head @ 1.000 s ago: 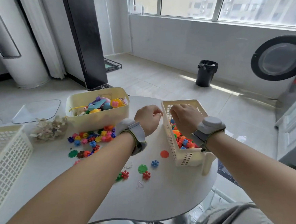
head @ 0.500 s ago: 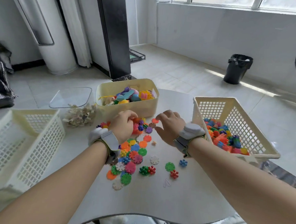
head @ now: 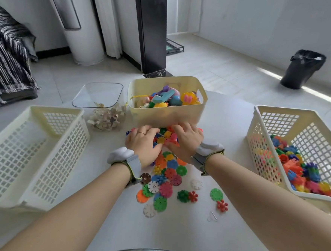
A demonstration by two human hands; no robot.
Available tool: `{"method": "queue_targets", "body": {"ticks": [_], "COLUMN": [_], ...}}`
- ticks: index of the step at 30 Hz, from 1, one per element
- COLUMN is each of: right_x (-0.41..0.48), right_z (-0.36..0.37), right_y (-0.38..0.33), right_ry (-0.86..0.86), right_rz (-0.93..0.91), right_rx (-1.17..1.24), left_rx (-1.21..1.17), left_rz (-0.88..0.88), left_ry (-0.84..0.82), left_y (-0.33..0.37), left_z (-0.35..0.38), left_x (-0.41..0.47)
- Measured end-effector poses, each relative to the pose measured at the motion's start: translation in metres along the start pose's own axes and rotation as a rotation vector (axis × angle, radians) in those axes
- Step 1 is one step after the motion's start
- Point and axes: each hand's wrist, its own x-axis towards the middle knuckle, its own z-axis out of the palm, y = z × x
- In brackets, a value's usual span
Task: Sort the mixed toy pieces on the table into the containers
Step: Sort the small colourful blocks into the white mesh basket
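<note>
Both hands are down on the far end of the toy heap, side by side and nearly touching, right against the front wall of the solid cream bin. The left hand, with a ring on one finger, lies over the bright pieces with its fingers bent downward. The right hand arches over them too, a red piece showing under its thumb. From where I stand I cannot tell whether either hand has closed on anything or only rests on the pile. Each wrist wears a grey strap with a white pad.

The loose toy pieces, flat notched discs and small stars in many colours, spread from under the hands toward the near edge of the white table; a few green and red ones lie off to the right. The right lattice basket holds a mound of coloured pieces. The left lattice basket shows none. The cream bin is packed with larger toys. Beside it a clear tub sits behind a small heap of pale wooden bits.
</note>
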Motion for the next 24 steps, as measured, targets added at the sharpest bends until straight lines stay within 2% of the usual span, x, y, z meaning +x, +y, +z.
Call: {"method": "queue_targets", "body": {"ticks": [7,15,18,21,24], "right_x": [0.004,-0.025,-0.032,-0.032,-0.020], "right_z": [0.014,0.015,0.009,0.002,-0.001], "right_y": [-0.004,-0.005,-0.003,-0.005,-0.010], "right_ry": [-0.016,0.087,0.091,0.044,-0.014], "right_rz": [-0.036,-0.095,-0.096,-0.072,-0.069], "right_rx": [-0.080,0.054,0.098,0.055,0.034], "left_rx": [0.097,0.049,-0.084,-0.084,0.016], "left_rz": [0.029,0.156,0.175,0.053,-0.081], "left_ry": [-0.128,-0.239,-0.110,0.078,0.035], "left_y": [-0.009,0.002,0.001,-0.006,-0.015], "left_z": [0.012,0.018,0.016,0.008,0.002], "left_x": [0.002,-0.017,-0.025,-0.022,-0.008]}}
